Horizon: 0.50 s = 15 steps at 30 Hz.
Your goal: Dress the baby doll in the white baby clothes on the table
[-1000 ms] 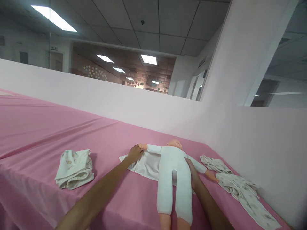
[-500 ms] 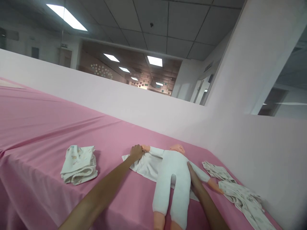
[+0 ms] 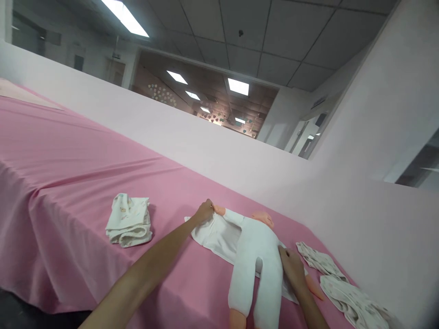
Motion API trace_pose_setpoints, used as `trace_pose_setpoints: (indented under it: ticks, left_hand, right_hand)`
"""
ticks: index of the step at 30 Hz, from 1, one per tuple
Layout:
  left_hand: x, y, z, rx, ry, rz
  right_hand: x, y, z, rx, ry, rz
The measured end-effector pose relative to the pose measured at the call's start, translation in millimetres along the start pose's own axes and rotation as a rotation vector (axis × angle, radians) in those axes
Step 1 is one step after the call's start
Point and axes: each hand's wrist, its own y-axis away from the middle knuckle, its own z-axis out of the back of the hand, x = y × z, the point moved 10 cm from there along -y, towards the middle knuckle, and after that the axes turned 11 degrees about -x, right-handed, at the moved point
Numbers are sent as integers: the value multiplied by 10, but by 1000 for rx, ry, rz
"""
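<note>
A baby doll in a white bodysuit lies on its back, head toward the wall. Beneath it is spread a white baby garment, showing mostly at its left. My left hand is closed around the end of the doll's outstretched arm, at the doll's hand, beside the garment's raised edge. My right hand has bent fingers against the doll's side and covers part of its other arm. Its fingertips are partly hidden.
A folded printed baby garment lies left on the pink sheet. Along the right edge are two patterned cloths. A white wall with windows rises behind and to the right.
The view has shifted and tilted. My right hand has moved from lying along the doll's side to bending over its arm. The garment edge beside my left hand looks more lifted.
</note>
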Motion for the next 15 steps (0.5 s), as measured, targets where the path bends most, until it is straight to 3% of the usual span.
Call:
trace_pose_setpoints:
  ticks: [3,6,11,15]
  left_hand:
    - [3,-1,51,-6,46,30]
    - [-91,-20,101,8,48,2]
    - [-373,47,199,33,38,-119]
    - [-270,301,336,55,55,-101]
  right_hand:
    - [274,-67,2,11,70,112]
    - [703,-94,-167,59,95,255]
    - [1497,34,-768,276,135,543]
    - [1849,133,-1201,386,216,670]
